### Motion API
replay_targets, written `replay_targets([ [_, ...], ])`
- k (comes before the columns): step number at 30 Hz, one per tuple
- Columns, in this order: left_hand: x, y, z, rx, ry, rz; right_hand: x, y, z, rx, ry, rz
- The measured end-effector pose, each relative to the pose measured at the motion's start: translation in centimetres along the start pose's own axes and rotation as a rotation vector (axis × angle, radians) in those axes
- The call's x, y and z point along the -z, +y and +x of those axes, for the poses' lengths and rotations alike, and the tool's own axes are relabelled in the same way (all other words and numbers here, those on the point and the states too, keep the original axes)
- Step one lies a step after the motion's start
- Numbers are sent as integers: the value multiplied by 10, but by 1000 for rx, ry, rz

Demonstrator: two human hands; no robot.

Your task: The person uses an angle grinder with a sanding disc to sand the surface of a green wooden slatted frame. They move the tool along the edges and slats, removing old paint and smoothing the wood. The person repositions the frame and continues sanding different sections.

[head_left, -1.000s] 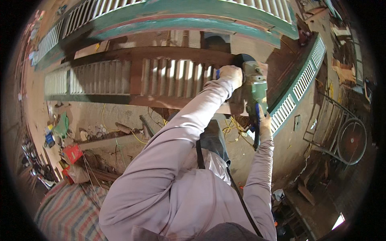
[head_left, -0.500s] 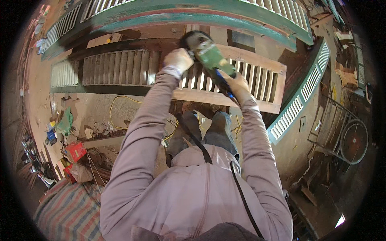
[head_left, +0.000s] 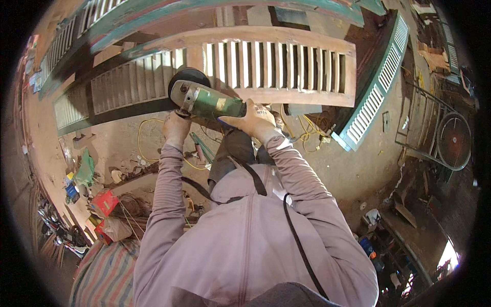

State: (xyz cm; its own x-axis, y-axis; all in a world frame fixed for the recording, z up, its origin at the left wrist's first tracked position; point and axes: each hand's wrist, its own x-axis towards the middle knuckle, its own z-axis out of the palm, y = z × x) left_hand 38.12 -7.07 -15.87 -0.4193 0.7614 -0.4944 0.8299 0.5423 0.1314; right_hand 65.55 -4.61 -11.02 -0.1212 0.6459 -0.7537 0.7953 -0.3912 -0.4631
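Observation:
A green angle grinder (head_left: 210, 104) lies almost level in front of me. My right hand (head_left: 251, 121) is wrapped round its rear body. My left hand (head_left: 177, 128) grips close to the grinder's head, on what looks like a side handle, mostly hidden by the fingers. The round dark disc (head_left: 190, 74) is over the near edge of a long louvred wooden shutter (head_left: 302, 96); I cannot tell whether it touches. Bare pinkish wood shows on the shutter's right part, while its left part is darker and shaded.
Beyond lies another louvred panel with green paint (head_left: 169, 21). At the right a teal louvred shutter (head_left: 369, 111) stands at an angle, with a wheeled metal frame (head_left: 434, 139) past it. Yellow cord (head_left: 310, 132) trails on the floor. A red box (head_left: 105, 203) and striped cloth (head_left: 110, 273) are at left.
The grinder has swung left and toward me, from over the shutter's middle to its near edge, and turned more level. Both hands moved with it, and my view has shifted.

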Motion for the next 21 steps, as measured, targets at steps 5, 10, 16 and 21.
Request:
replay_targets([
  [5, -32, 74, -49, -143, -105, 70, 27, 76, -52, -132, 107, 69],
  [10, -80, 176, -92, -405, -81, 46, 78, 169, -92, -273, 222, 64],
  [16, -111, 308, -139, -464, -268, 105, 108, 315, -113, -224, 438, 201],
  [21, -137, 388, -166, -579, -317, 135, 152, 356, -139, -322, 455, 375],
])
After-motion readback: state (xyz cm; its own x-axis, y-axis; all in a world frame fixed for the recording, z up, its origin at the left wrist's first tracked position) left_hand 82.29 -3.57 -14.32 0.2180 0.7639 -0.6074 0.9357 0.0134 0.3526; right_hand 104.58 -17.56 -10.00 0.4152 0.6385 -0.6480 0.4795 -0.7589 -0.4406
